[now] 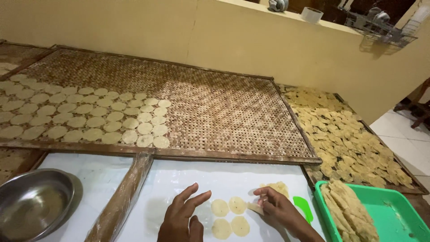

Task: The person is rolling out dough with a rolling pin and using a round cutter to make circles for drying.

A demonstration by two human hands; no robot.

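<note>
The right hand (277, 207) pinches a thin dough slice (256, 208) while the left hand (181, 217) hovers spread open; the soft dough rounds (230, 217) between them could tear or stick if pressed.

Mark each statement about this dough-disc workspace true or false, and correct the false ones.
1. Four dough discs lie on the white sheet between the hands. True.
2. The woven tray is fully covered with discs. False: only its left part is.
3. The right hand pinches a piece of dough. True.
4. The metal bowl sits at the right. False: at the left.
5. The green tub holds stacked strips. True.
</note>
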